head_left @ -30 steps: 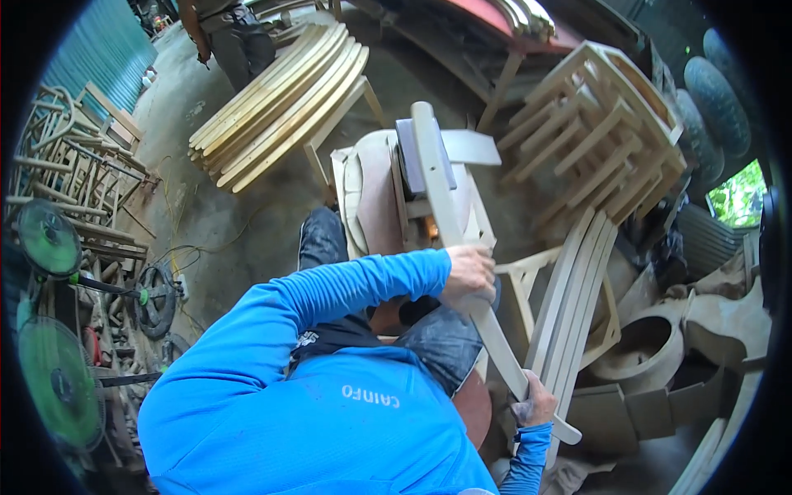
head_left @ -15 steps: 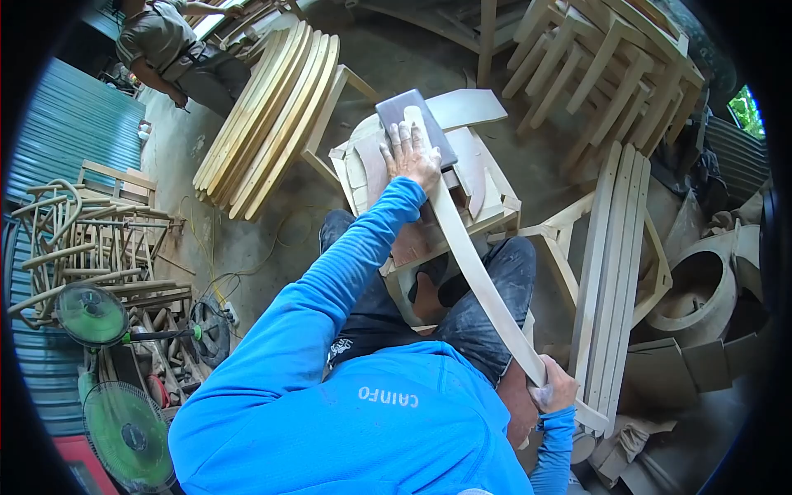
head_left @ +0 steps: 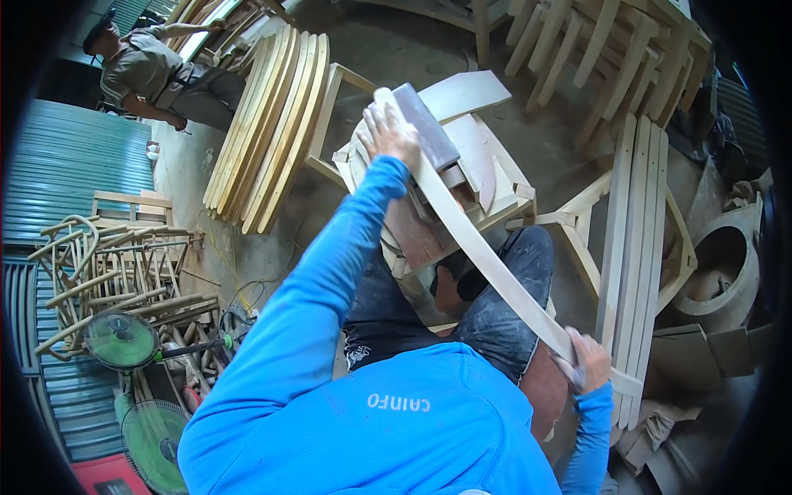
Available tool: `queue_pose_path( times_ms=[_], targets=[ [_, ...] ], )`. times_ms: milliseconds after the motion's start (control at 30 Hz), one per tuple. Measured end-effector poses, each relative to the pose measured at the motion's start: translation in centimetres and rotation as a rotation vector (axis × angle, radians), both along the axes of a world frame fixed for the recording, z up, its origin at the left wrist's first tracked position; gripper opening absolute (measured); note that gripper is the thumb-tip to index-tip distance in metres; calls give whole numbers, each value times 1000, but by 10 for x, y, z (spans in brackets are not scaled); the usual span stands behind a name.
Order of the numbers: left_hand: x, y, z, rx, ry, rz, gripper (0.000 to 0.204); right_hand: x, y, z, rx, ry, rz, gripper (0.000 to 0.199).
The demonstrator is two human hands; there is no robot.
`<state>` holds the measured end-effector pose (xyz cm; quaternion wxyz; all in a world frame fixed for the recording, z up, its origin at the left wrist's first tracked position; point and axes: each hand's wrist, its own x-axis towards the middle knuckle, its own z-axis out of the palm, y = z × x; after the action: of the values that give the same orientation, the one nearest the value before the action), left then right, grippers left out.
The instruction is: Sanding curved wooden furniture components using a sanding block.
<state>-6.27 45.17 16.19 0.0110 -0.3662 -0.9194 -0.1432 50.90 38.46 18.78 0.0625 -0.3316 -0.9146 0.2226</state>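
A long, slightly curved pale wooden slat runs slantwise from the work stand across my right thigh. Over its far end lies my left hand, dusty, its fingers wrapped across the wood and the thumb hidden. My right hand is closed around the slat close to its near end. Right beside the far end sits a flat grey block, on top of the wooden work stand. The slat passes along the block's left edge; whether the two touch I cannot tell.
Curved slats lean stacked at the far left, near another person. Straight rails rest on a wooden frame at right. Chair frames are piled at far right. Green fans and wooden parts stand left.
The slat's far end has shifted left off the middle of the grey block, my left hand moving with it. My right hand now shows farther right. The whole view has also shifted slightly.
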Motion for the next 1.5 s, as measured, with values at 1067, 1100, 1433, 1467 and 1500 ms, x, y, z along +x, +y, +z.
queue_pose_path(
  times_ms=[1067,1100,1433,1467,1500],
  targets=[
    [-65,30,10,-62,-23,57,76,-71,25,20,-73,-16,131,61],
    [-69,28,11,-48,-30,56,76,-75,25,20,-68,-29,139,60],
    [25,-4,-1,41,-38,15,78,14,21,13,-124,-171,177,59],
    [17,-1,-1,62,-29,6,78,6,24,15,-123,-175,181,59],
    [7,3,0,57,-41,13,78,-5,25,15,-128,-187,188,59]
  ],
)
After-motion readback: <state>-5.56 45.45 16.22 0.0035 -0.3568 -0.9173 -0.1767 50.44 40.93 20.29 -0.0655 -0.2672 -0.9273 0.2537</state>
